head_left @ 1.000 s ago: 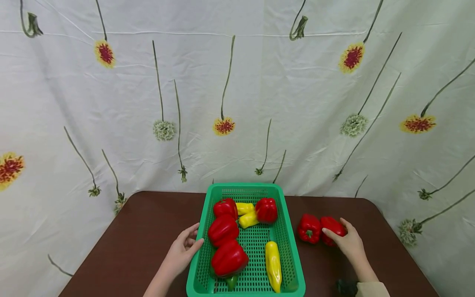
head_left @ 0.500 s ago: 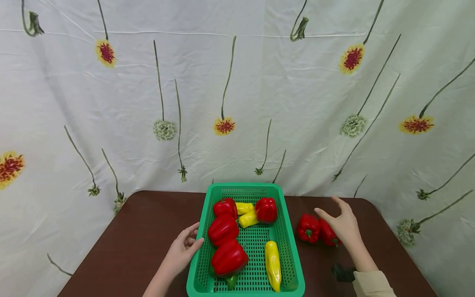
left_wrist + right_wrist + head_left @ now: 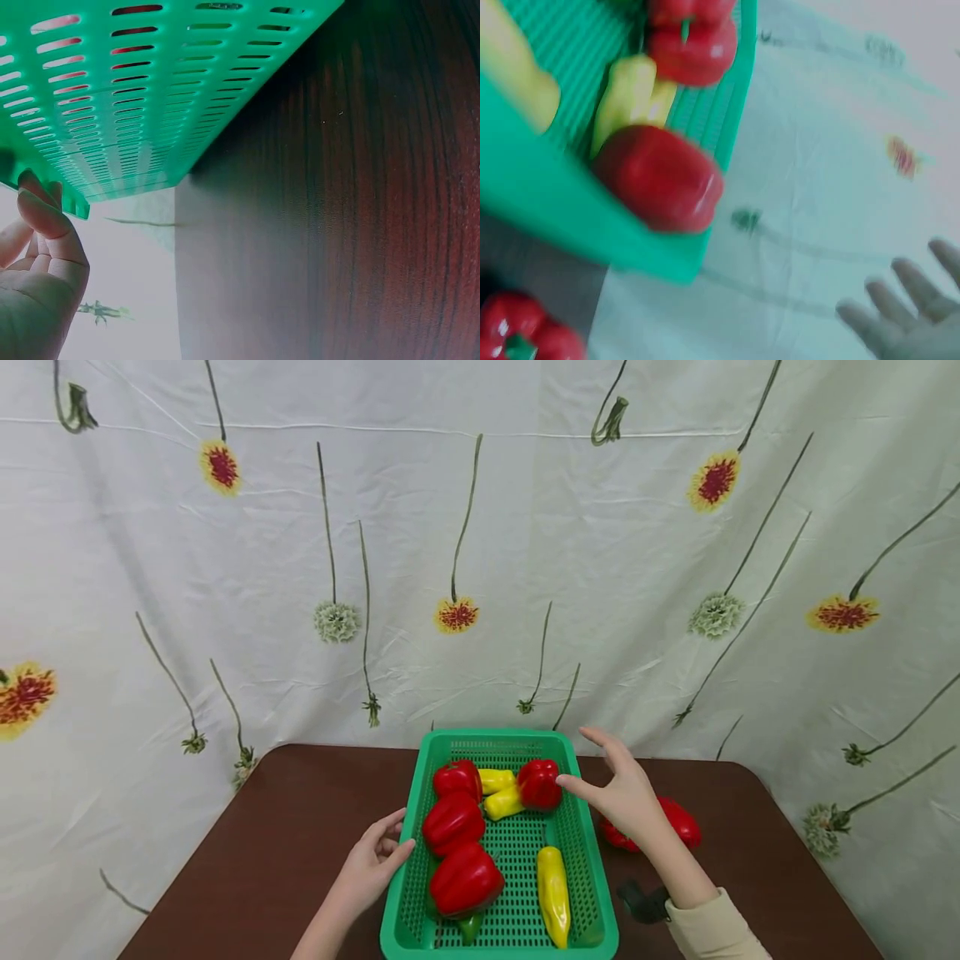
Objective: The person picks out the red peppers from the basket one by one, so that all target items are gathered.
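Note:
A green plastic basket (image 3: pixel 590 860) holds several red bell peppers (image 3: pixel 467 881) along its left side and at its far right corner. A long yellow pepper (image 3: pixel 553 897) lies in its near right part, with more yellow ones (image 3: pixel 503 802) at the far end. My left hand (image 3: pixel 369 865) holds the basket's left rim, fingers curled at the edge, as the left wrist view also shows. Above the right rim, my right hand (image 3: pixel 621 789) is spread with nothing in it, near the far right bell pepper (image 3: pixel 539 785). It partly hides the red bell peppers (image 3: pixel 679 822) on the table.
The brown table (image 3: pixel 300 827) has rounded far corners. Behind it hangs a pale flower-print cloth (image 3: pixel 405 568). A bit of green pepper (image 3: pixel 470 928) shows beneath the nearest red one. A dark device (image 3: pixel 642 902) sits at my right wrist.
My right hand has let go of the outer red bell pepper on the table, risen, and moved left over the basket's right rim. The left hand has stayed at the left rim.

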`<state>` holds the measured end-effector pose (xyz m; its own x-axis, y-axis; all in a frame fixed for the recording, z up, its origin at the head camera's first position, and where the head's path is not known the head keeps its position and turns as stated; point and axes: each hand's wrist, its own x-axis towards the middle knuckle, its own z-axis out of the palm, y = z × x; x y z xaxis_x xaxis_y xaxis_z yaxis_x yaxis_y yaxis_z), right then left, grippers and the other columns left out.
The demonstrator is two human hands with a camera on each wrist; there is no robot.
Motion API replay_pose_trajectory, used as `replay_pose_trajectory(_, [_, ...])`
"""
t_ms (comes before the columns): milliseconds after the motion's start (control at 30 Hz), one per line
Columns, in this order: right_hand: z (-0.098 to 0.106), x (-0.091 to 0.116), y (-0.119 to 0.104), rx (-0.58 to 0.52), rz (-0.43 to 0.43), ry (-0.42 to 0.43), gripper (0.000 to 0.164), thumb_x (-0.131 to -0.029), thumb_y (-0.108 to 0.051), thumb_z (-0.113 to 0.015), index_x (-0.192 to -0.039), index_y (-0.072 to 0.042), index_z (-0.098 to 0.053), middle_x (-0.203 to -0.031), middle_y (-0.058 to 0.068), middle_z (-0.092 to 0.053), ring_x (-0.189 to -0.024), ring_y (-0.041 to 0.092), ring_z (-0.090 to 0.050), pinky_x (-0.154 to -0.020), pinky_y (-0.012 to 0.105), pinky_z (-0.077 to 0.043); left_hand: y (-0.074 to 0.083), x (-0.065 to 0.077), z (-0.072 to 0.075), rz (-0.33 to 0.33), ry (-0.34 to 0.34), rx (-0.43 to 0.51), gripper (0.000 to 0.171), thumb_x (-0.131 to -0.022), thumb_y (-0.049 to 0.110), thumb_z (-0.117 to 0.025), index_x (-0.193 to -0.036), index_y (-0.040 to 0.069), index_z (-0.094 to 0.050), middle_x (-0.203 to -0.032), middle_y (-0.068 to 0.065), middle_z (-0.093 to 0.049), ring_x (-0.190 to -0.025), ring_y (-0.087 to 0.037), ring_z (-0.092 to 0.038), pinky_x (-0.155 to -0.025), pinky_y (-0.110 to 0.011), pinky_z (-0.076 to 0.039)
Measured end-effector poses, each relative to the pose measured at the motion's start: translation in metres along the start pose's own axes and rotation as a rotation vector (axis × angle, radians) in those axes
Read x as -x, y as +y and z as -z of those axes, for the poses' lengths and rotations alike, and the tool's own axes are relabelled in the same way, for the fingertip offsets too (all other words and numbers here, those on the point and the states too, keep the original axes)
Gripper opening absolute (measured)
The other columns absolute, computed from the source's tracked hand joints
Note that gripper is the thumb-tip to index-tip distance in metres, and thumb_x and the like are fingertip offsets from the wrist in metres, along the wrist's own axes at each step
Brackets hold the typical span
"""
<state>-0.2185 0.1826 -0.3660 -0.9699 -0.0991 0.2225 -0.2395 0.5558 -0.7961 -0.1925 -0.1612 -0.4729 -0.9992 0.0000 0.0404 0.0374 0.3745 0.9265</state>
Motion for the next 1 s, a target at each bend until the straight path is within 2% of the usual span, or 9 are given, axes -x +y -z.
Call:
replay_pose_trajectory(133, [-0.023,0.001,-0.017,-0.006,0.165,-0.106,0.077,-0.080,-0.034,-0.083,-0.146,-0.019,-0.047,-0.154,0.005,-0.041,-0.140,0.031,-0.039,-0.108,0.058,-0.037,-0.001,0.000,0.001,-0.008,0.007,0.005,0.054,-0.093,0.012,-0.068,-0.142,0.000,-0.049,-0.123,-0.018,-0.057,-0.082,-0.006,-0.057,-0.072,-0.021,-0.050])
replay_pose_trajectory(267, [-0.043,0.003,-0.030,-0.004,0.247,-0.246,0.077,-0.079,-0.034,-0.084,-0.146,-0.020,-0.048,-0.154,0.001,-0.042,-0.140,0.028,-0.040,-0.106,0.059,-0.040,0.000,0.001,0.000,-0.010,0.008,0.010,0.053,-0.093,0.012,-0.068,-0.142,0.000,-0.049,-0.121,-0.017,-0.057,-0.082,-0.006,-0.057,-0.073,-0.022,-0.050])
replay_pose_trajectory(567, [-0.075,0.006,-0.033,0.024,0.268,-0.477,0.075,-0.079,-0.035,-0.082,-0.144,-0.017,-0.049,-0.147,0.002,-0.049,-0.133,0.026,-0.046,-0.101,0.054,-0.046,0.001,0.002,0.000,0.000,0.004,-0.012,0.053,-0.093,0.013,-0.068,-0.142,0.001,-0.050,-0.122,-0.017,-0.057,-0.083,-0.008,-0.058,-0.072,-0.023,-0.050])
replay_pose_trajectory(800, [-0.089,0.007,-0.027,0.013,0.220,-0.640,0.073,-0.079,-0.033,-0.081,-0.142,-0.014,-0.050,-0.143,0.001,-0.052,-0.132,0.028,-0.046,-0.102,0.052,-0.046,0.001,0.002,-0.001,0.000,0.006,-0.020,0.053,-0.093,0.013,-0.068,-0.141,0.001,-0.050,-0.121,-0.016,-0.057,-0.083,-0.009,-0.057,-0.071,-0.022,-0.049])
replay_pose_trajectory(1000, [-0.098,0.009,-0.023,0.087,0.206,-0.717,0.070,-0.077,-0.032,-0.083,-0.139,-0.015,-0.054,-0.138,-0.003,-0.055,-0.125,0.017,-0.049,-0.096,0.035,-0.050,0.002,0.002,-0.001,-0.003,0.009,-0.018,0.052,-0.093,0.013,-0.068,-0.141,0.001,-0.051,-0.120,-0.016,-0.058,-0.082,-0.009,-0.057,-0.070,-0.022,-0.049])
